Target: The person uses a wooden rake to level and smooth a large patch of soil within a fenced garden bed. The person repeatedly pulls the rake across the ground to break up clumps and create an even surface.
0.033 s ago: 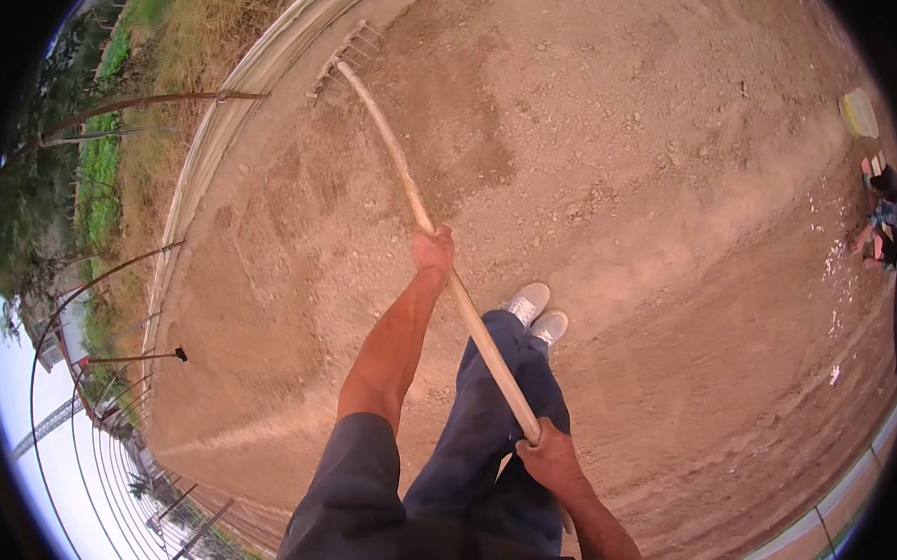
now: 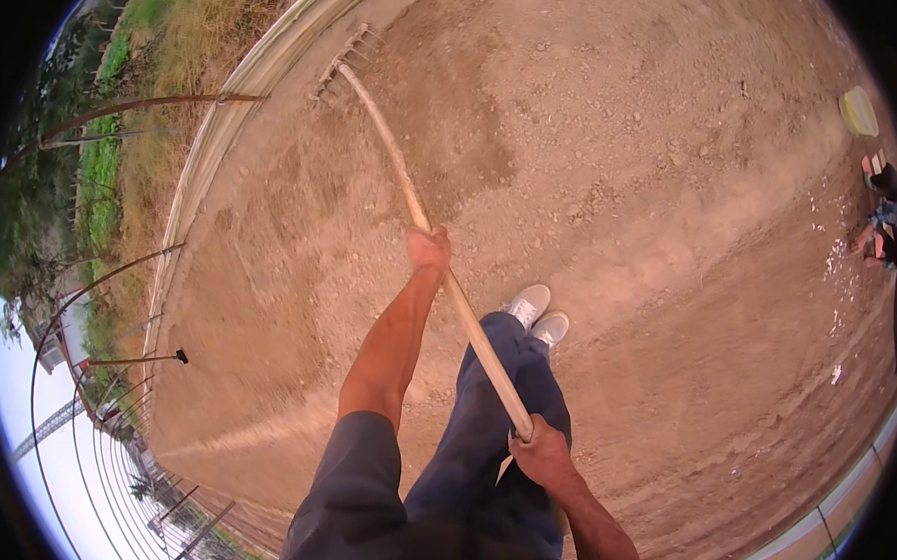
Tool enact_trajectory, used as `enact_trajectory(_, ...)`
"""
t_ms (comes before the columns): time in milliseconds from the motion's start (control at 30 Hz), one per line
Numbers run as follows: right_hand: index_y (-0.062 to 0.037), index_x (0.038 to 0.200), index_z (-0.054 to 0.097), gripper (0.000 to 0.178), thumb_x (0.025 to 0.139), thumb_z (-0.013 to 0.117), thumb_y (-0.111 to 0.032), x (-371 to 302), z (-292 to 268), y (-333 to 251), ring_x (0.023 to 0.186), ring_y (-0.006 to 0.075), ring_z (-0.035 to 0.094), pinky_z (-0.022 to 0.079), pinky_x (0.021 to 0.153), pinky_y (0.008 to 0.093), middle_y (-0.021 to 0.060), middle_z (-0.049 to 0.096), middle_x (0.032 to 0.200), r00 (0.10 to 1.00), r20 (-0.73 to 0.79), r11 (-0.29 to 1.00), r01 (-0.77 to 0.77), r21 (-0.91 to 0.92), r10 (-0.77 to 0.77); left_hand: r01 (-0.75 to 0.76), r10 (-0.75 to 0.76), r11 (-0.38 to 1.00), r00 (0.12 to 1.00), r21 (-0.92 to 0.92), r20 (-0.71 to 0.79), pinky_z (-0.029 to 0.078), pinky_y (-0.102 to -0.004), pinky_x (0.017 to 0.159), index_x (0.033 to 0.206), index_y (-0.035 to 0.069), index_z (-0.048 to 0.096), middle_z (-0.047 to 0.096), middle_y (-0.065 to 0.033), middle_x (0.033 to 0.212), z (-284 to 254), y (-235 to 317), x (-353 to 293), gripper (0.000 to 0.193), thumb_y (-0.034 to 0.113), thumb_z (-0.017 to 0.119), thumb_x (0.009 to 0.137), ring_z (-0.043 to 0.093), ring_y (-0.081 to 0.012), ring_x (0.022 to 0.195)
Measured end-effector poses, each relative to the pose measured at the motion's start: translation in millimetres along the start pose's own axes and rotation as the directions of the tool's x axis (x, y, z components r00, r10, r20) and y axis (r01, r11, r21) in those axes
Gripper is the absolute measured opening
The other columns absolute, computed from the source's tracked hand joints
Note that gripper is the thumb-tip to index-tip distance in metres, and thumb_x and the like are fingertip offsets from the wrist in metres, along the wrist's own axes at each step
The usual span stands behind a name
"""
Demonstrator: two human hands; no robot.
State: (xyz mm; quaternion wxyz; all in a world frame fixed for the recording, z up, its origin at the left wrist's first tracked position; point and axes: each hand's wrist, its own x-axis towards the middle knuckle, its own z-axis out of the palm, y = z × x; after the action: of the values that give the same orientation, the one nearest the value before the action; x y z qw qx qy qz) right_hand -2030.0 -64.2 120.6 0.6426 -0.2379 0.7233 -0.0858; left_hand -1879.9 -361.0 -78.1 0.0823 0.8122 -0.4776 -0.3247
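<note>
A long wooden-handled rake (image 2: 486, 352) runs from near my waist to the far left. Its toothed head (image 2: 346, 59) rests on the brown soil (image 2: 615, 137), by the pale border sheeting. Around the middle of the handle my left hand (image 2: 429, 248) is closed, arm stretched forward. Closer to my body, my right hand (image 2: 543, 452) grips the handle's near end. The handle crosses in front of my dark trousers (image 2: 478, 411), and my pale shoes (image 2: 529, 302) stand side by side on the soil.
Bent poles (image 2: 118, 274) and pale sheeting (image 2: 195, 164) edge the plot at left, beyond which grass grows. A second long-handled tool (image 2: 135, 360) leans there. At far right a person (image 2: 887, 214) crouches near a yellowish tub (image 2: 858, 112); white bits (image 2: 836, 262) are scattered on the soil.
Both hands and the rake handle have shifted very slightly to the left. The rake head has barely moved on the soil.
</note>
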Motion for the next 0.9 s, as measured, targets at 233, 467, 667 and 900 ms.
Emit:
enact_trajectory(233,-0.0037,0.085,0.059,0.021,0.07,0.064,-0.017,-67.5,0.9,185.3,0.073,0.038,0.063,0.049,0.065,0.0423,0.0207,0.062,0.074,0.967,-0.107,0.964,-0.244,-0.11,0.233,0.185,-0.196,0.979,0.971,0.086,0.139,0.047,-0.0512,0.073,0.101,0.001,0.038,0.06,-0.0306,0.082,75.2,-45.1,-182.9,0.038,0.026,0.059,0.082,0.058,-0.0484,0.082)
enact_trajectory(467,-0.006,0.082,0.063,0.023,0.065,0.069,-0.021,-180.4,15.5,254.7,0.076,0.0362,0.065,0.051,0.068,0.042,0.019,0.065,0.076,0.791,-0.173,0.751,-0.612,-0.248,0.587,0.378,-0.36,0.926,0.885,-0.005,0.296,0.045,-0.048,0.066,0.095,0.001,0.041,0.058,-0.0242,0.074,56.9,-74.0,-322.2,0.035,0.027,0.062,0.082,0.06,-0.0436,0.074)
enact_trajectory(667,-0.0055,0.084,0.061,0.021,0.068,0.065,-0.018,-71.0,41.6,136.1,0.075,0.0392,0.063,0.05,0.066,0.0436,0.0203,0.064,0.076,0.886,-0.068,0.863,-0.462,-0.204,0.458,0.294,-0.244,0.947,0.92,-0.129,0.306,0.046,-0.0425,0.074,0.106,-0.004,0.044,0.059,-0.0214,0.082,83.5,-85.5,-156.7,0.056,0.038,0.068,0.079,0.06,-0.0383,0.082)
enact_trajectory(900,-0.0033,0.083,0.06,0.021,0.069,0.064,-0.018,-52.5,80.1,176.1,0.066,0.0318,0.063,0.049,0.062,0.0376,0.0186,0.063,0.071,0.884,-0.033,0.88,-0.467,-0.081,0.466,0.247,-0.216,0.962,0.948,-0.112,0.233,0.046,-0.0459,0.076,0.1,-0.005,0.044,0.059,-0.0283,0.084,111.4,-101.5,-69.0,0.043,0.026,0.063,0.079,0.059,-0.0446,0.086)
